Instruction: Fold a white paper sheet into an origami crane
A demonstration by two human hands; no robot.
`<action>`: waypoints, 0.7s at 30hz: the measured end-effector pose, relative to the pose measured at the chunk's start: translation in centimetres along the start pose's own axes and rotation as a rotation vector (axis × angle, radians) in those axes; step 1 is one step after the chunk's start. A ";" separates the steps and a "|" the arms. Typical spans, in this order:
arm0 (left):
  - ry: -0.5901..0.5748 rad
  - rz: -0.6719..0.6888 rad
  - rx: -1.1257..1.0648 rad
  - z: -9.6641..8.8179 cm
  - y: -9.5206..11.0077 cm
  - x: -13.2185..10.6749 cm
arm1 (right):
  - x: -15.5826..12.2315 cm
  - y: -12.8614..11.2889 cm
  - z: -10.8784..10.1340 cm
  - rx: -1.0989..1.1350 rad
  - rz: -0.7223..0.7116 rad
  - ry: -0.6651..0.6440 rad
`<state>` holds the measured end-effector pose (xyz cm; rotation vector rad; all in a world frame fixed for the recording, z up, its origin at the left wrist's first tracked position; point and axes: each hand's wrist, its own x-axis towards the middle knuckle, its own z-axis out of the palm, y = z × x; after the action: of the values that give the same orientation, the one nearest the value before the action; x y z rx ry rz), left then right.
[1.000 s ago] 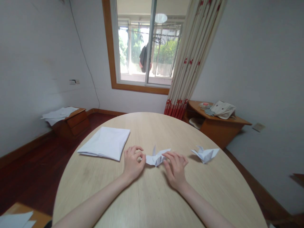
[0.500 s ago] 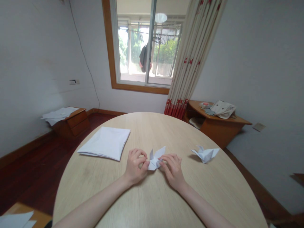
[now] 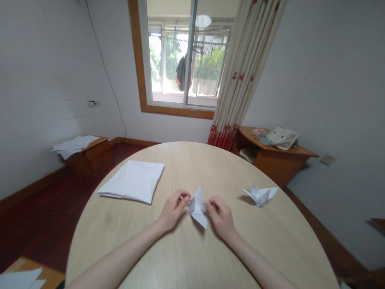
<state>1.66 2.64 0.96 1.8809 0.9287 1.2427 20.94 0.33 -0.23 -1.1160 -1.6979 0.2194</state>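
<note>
A small folded white paper figure [image 3: 197,206] is held just above the round wooden table [image 3: 192,249], between both hands. My left hand [image 3: 173,208] pinches its left side with thumb and fingertips. My right hand [image 3: 220,213] pinches its right side, fingers curled. The figure stands on edge, one point up and one point down toward me. A second folded white paper bird [image 3: 260,194] lies on the table to the right, clear of my hands.
A stack of white paper sheets [image 3: 132,181] lies on the table at the left. Behind stand a low wooden cabinet [image 3: 90,152] with papers, a corner shelf [image 3: 270,154] with a bag, a curtain [image 3: 240,76] and a window [image 3: 183,56].
The paper figure went from lying spread flat between my hands to being gathered and turned on edge. Both hands came closer together and a little toward me.
</note>
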 end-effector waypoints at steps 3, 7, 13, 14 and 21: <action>-0.051 0.004 0.012 -0.1 -0.1 0.0 | 0.0 0.0 0.0 0.030 0.034 -0.001; -0.084 0.042 0.116 0.0 -0.5 -0.1 | 0.1 -0.2 0.0 0.073 0.048 -0.021; -0.136 0.102 0.253 0.1 -0.5 0.0 | 0.1 -0.5 0.0 0.099 -0.008 -0.013; -0.141 0.110 0.265 0.1 -0.5 0.0 | 0.1 -0.4 0.0 0.085 -0.028 0.012; -0.143 0.119 0.313 0.2 -0.6 -0.1 | -0.1 0.0 -0.1 -0.081 -0.196 0.162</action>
<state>1.71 2.87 0.36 2.2674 0.9904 1.0595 20.99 0.21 -0.28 -0.9904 -1.6687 -0.0623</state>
